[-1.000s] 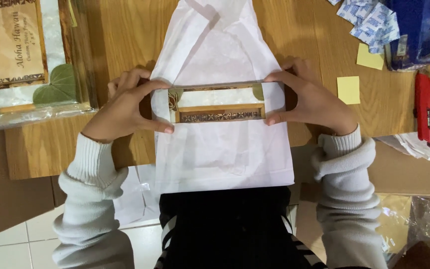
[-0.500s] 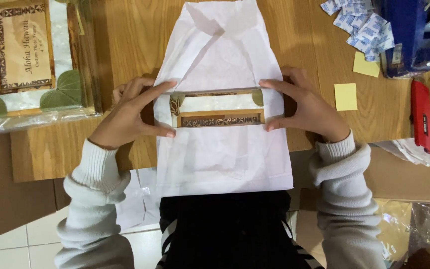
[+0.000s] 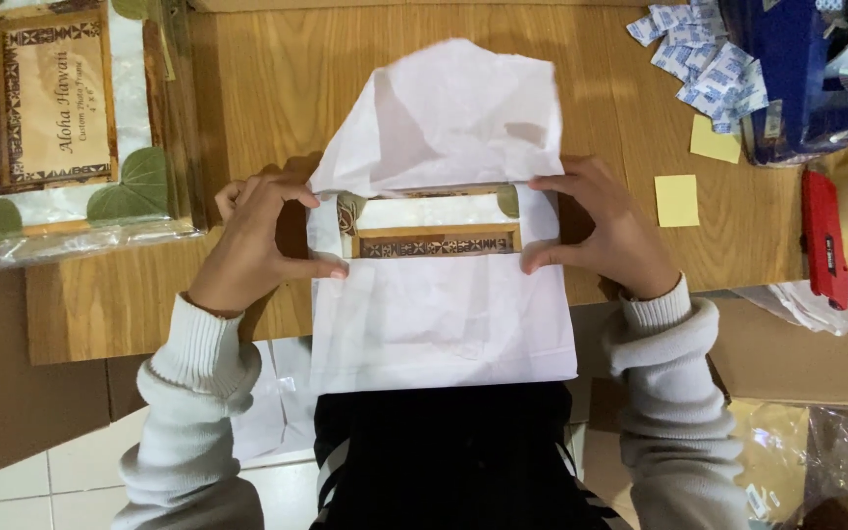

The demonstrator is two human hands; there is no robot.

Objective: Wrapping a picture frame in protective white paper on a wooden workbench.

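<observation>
Wooden table (image 3: 247,118) spread under everything, near edge toward the body. White paper (image 3: 444,314) laid across its middle, near half flat and hanging off the near edge, far half (image 3: 449,108) lifted and curling back toward the body. Frame (image 3: 434,224) sandwiched in the paper, only a strip of glass and patterned wood showing between the two flaps.

Left hand (image 3: 252,245) clamped on the frame's left end through the paper, thumb near, fingers far. Right hand (image 3: 601,231) gripping the right end likewise, closed firmly.

Best done, judging from here, by pinning both ends evenly, drawing the far flap down taut and square over the strip, and creasing along the frame's edges before letting go.

Second frame in plastic (image 3: 61,128) far left; red cutter (image 3: 823,240) right; yellow notes (image 3: 677,200) and small packets (image 3: 709,59) far right, all well apart.
</observation>
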